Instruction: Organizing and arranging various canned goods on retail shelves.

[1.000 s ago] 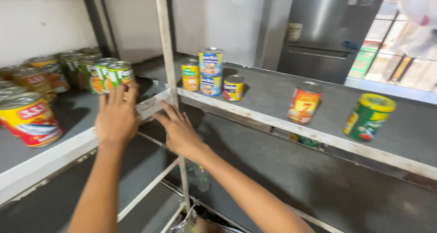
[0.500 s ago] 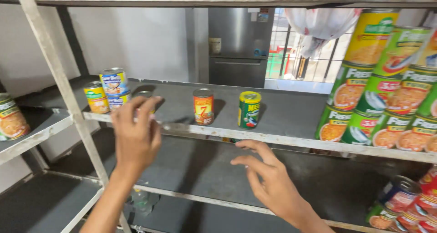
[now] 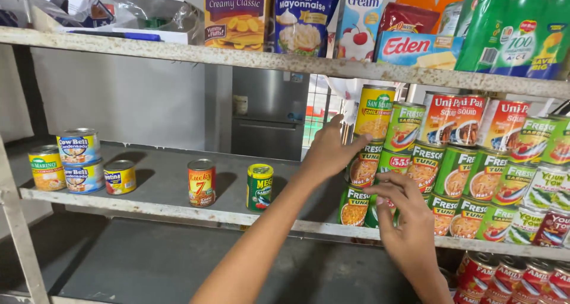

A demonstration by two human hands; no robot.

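Far left of the can stack: we see a yellow can (image 3: 47, 167), two blue-labelled cans (image 3: 78, 161) stacked one on the other, and a small yellow can lying on its side (image 3: 119, 176), all on the middle shelf (image 3: 160, 212).
Left of the can stack, nearer: an orange-red can (image 3: 201, 182) and a green can (image 3: 259, 187) stand upright and apart on the same shelf.
What has changed: half a second ago both our hands hovered spread over the open stretch of shelf by these two cans; now they have swung right and reached the can stack (image 3: 469, 173) at its left edge. We judge the work has passed from the loose cans to the stacked ones.
Left hand (image 3: 326, 151): pressed against the stack's left side, fingers curled round an orange-labelled can (image 3: 363, 167) in the second tier, under the tall yellow can (image 3: 374, 112).
Right hand (image 3: 404, 218): lower down, fingers half bent on a green can (image 3: 385, 188) near the stack's bottom-left; we cannot tell whether it truly grips.
Above the can stack: boxes, pouches and green bottles on the top shelf (image 3: 178, 53).
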